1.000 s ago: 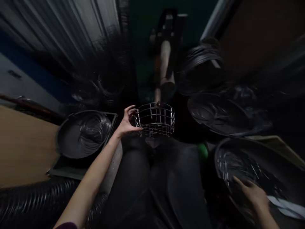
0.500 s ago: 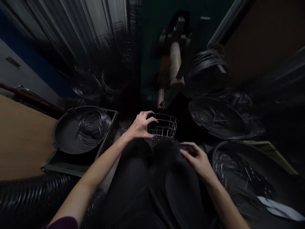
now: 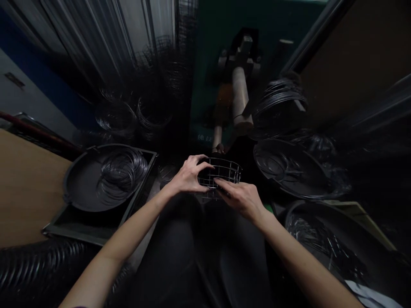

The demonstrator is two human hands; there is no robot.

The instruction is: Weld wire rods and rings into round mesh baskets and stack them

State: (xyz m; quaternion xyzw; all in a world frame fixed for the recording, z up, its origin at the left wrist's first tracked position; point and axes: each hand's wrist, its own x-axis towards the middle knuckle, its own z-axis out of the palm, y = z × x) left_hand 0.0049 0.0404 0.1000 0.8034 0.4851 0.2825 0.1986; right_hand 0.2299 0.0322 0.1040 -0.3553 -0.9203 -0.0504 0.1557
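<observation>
A small round wire basket (image 3: 229, 170) of thin shiny metal is held up in front of my knees, below the machine. My left hand (image 3: 192, 174) grips its left side, thumb low and fingers curled over the upper ring. At the basket's near side is my right hand (image 3: 240, 196), its fingers together and pointing left against the lower wires. Whether a small piece sits between the right fingertips is too dark to tell.
A welding-like machine with a pale cylindrical arm (image 3: 240, 92) stands ahead. On the left, a black basin (image 3: 81, 182) holds wire rings. To the right are another basin of rings (image 3: 308, 184) and a larger basin with cut wires (image 3: 379, 239). A wire coil (image 3: 282, 94) hangs behind.
My right hand has moved left and up from beside my right knee to the basket's near side. The left hand keeps its grip on the basket.
</observation>
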